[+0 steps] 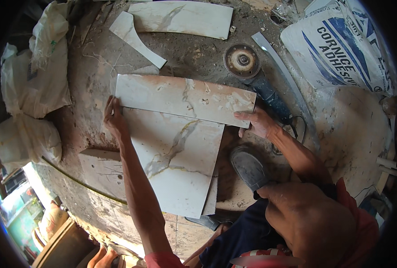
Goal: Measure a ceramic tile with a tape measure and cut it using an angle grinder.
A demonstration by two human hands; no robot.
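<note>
White marbled tile (176, 154) lies right and bodyward of the left fingers (112, 107), which touch one end of a matching strip (180, 98), grip unclear; right fingers (244, 117) clamp its other end, apparently to steady it; beyond them, an angle grinder (266, 96)

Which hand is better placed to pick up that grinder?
Probably the right hand: it grips the right end of the marbled strip, near the blue grinder, while the left hand is at the opposite end. The right would first need to let go.
</note>
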